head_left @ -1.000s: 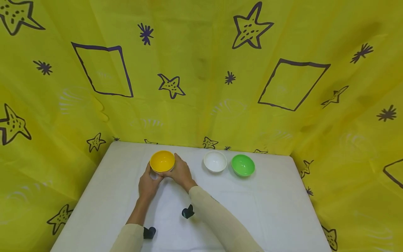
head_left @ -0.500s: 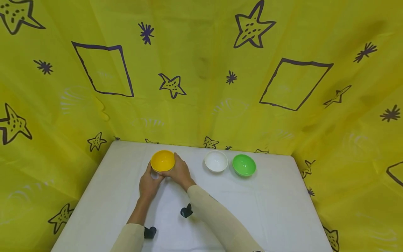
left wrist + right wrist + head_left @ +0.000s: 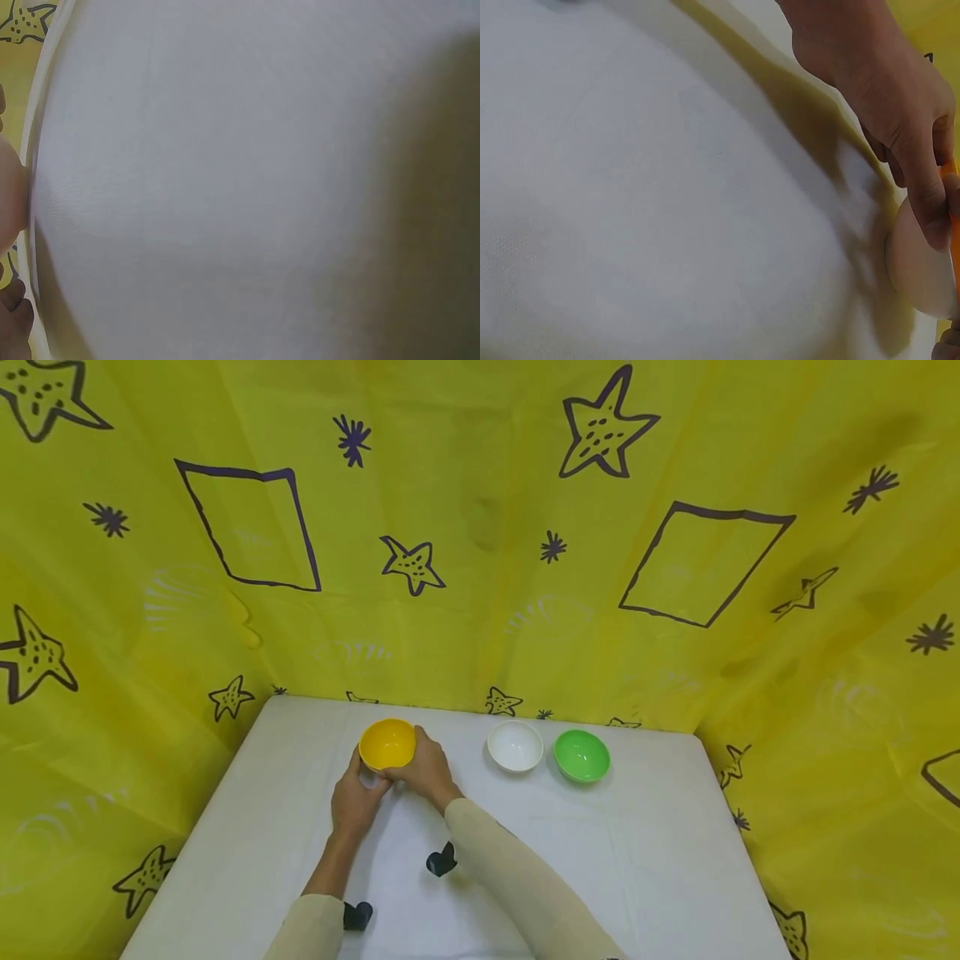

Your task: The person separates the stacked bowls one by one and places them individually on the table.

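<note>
I see yellow bowl [image 3: 387, 743] upright btwn both hands: left hand [image 3: 356, 797] fingers curl on near-left wall, right hand [image 3: 424, 770] wraps right wall.

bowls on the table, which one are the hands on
The yellow bowl, leftmost of the three. The left hand and right hand grip it from either side; the white bowl and green bowl stand untouched to its right.

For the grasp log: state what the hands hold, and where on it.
Both the left hand and right hand grip the yellow bowl by its lower outer sides.
</note>
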`<state>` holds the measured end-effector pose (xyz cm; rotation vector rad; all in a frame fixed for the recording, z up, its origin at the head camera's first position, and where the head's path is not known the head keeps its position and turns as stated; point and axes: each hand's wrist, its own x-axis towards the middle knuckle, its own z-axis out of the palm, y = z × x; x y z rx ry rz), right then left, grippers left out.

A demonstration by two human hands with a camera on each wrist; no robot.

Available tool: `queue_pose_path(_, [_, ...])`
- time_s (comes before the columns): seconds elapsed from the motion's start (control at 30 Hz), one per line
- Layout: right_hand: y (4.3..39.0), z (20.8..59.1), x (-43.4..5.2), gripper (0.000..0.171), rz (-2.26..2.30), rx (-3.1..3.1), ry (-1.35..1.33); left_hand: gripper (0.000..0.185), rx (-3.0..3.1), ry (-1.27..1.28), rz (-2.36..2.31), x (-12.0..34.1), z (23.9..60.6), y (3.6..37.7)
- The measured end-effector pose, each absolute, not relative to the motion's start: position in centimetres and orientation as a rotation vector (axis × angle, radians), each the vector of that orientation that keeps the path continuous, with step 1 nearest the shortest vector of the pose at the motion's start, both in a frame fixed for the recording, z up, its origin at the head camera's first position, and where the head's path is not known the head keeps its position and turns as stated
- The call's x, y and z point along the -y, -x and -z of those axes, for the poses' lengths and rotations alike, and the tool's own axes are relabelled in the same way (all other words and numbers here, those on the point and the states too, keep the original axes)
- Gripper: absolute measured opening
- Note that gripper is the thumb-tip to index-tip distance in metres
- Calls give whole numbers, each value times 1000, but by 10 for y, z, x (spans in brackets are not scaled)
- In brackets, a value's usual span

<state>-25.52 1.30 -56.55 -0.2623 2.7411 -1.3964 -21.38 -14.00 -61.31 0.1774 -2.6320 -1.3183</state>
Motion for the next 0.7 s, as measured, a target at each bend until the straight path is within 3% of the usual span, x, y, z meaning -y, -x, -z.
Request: queue_pose_path(0.7, [252, 567, -17, 91, 1416, -2764, 224, 89, 2640, -158, 1294, 137, 615, 214])
